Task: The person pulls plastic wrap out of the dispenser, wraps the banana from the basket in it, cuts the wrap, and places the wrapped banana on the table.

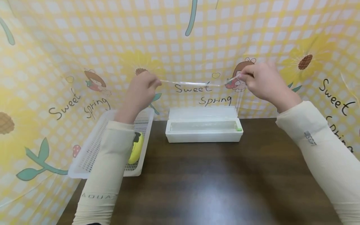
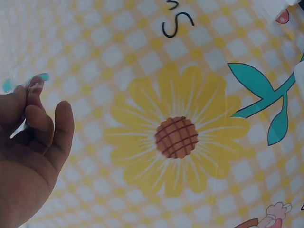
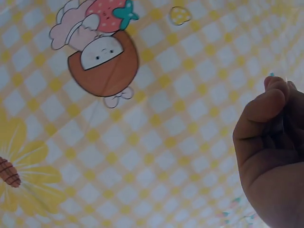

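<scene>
A clear sheet of plastic wrap hangs in the air, its top edge stretched between my two hands. My left hand pinches one corner between thumb and fingertips; the left wrist view shows this hand with the other fingers curled. The opposite corner is pinched by my right hand, also seen as a hand at the right edge of the right wrist view. Below and between them stands a white wrap dispenser box, lid raised, a clear roll inside. A green slider sits at its right end.
To the left, a white plastic basket holds a yellow object with a dark end, partly behind my left sleeve. The dark wooden table meets a yellow checked cloth backdrop behind the box.
</scene>
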